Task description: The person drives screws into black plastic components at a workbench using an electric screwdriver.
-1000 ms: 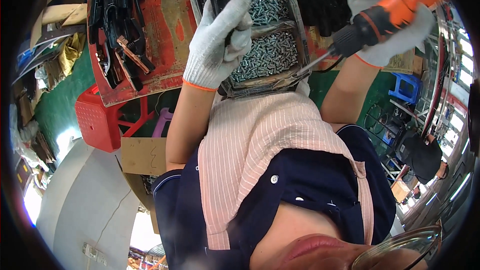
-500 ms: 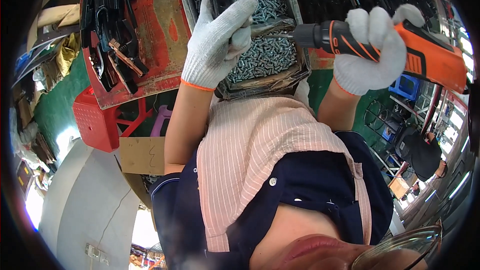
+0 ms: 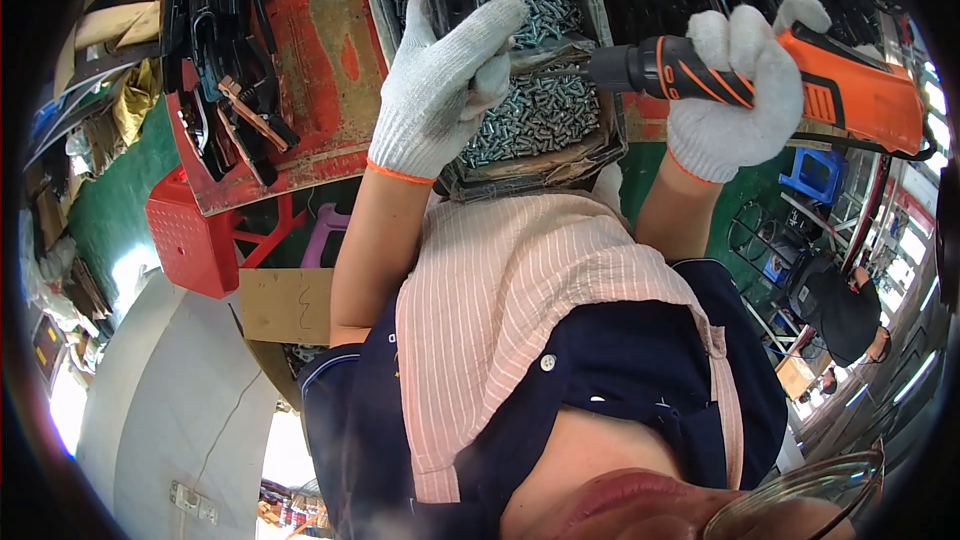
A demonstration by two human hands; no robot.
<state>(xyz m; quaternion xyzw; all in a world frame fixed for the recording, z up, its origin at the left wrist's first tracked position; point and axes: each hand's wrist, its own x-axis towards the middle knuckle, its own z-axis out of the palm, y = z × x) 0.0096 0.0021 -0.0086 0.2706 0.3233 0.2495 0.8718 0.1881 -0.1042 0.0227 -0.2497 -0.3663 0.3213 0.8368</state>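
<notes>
Seating a screw on the bit, the left hand [image 3: 450,80] pinches its gloved fingertips together at the tip of the orange electric screwdriver [image 3: 760,80], which the right hand [image 3: 735,90] grips shut above the tray of screws [image 3: 530,110]; keeping the driver level should steady the screw.

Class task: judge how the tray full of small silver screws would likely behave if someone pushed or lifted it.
The tray is heaped with metal screws, so it is probably heavy for its size. Its front rim looks bent and worn, so it may flex when lifted. The loose screws would likely shift and spill if it tipped.
</notes>
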